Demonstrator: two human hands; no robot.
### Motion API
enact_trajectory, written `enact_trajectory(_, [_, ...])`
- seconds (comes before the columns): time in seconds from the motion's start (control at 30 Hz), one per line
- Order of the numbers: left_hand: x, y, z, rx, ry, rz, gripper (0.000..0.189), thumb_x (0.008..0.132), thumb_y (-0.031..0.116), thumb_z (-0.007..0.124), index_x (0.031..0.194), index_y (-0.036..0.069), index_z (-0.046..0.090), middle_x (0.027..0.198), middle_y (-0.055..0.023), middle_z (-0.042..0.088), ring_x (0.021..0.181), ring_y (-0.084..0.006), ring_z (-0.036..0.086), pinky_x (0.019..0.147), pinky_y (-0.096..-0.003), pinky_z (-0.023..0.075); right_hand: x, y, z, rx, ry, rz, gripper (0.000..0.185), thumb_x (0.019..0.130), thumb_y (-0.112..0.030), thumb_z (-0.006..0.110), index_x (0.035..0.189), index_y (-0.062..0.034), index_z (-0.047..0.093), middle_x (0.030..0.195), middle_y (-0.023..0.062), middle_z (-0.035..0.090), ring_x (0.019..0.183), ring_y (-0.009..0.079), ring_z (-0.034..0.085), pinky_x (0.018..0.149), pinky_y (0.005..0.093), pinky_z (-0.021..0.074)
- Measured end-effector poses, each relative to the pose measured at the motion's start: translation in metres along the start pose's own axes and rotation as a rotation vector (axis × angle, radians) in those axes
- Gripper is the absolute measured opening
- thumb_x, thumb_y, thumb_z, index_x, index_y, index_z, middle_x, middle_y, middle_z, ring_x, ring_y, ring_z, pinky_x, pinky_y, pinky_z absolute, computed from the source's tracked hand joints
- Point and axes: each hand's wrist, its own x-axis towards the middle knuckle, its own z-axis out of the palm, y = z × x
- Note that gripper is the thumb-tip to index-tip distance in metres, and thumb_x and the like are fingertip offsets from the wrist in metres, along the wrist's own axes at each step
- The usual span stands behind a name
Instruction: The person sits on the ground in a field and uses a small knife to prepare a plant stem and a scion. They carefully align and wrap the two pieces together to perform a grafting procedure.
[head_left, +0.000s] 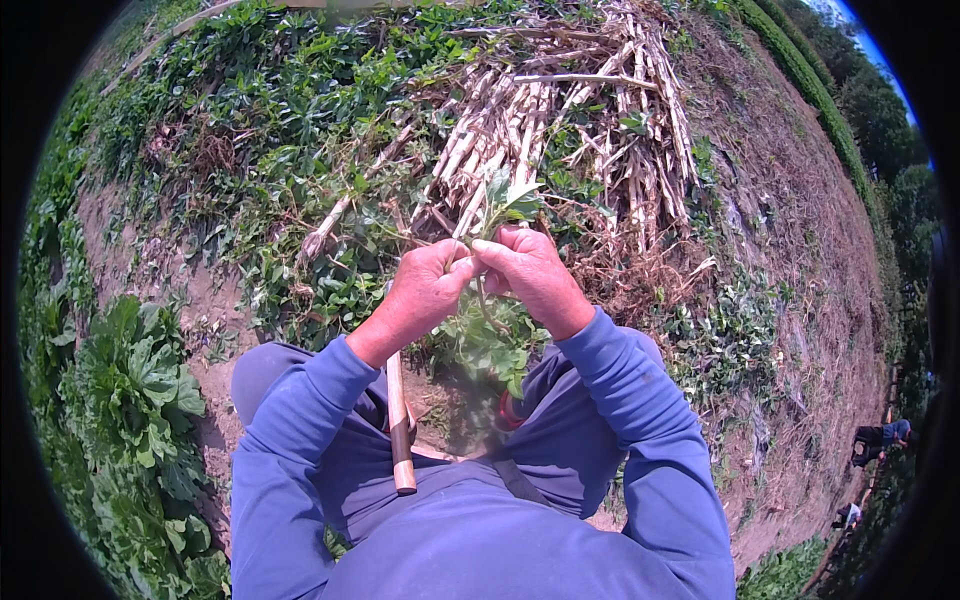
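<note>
Between my raised hands is a green leafy plant stem (491, 221), its upper leaves beyond the fingertips and more stem hanging below. My left hand (431, 281) pinches it with thumb and fingers from the left. From the right, my right hand (529, 266) grips the same stem, thumb close to the left fingertips. A wooden tool handle (401, 427) leans between my bent legs, its end against my lap; its other end is hidden behind my left hand. Below the hands, leafy greenery (491, 337) hangs or grows, partly blurred.
Ahead lies a heap of dry, pale stalks (525, 127) with brown roots at its near right. Green vines (300, 75) spread to the left. Broad-leaved plants (142, 390) grow at the left. Bare soil and dry weeds (810, 225) stretch right, where people (881, 439) are far off.
</note>
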Motion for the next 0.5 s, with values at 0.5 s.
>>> enact_trajectory(0.5, [0.0026, -0.0083, 0.0016, 0.065, 0.026, 0.09, 0.024, 0.095, 0.024, 0.064, 0.094, 0.0, 0.068, 0.077, -0.017, 0.067, 0.072, -0.0247, 0.066, 0.068, -0.0371, 0.051, -0.0012, -0.0047, 0.0018, -0.033, 0.017, 0.002, 0.021, 0.098, -0.024, 0.06, 0.092, -0.0052, 0.068, 0.08, -0.0026, 0.066, 0.062, 0.0013, 0.052, 0.055, 0.018, 0.0402])
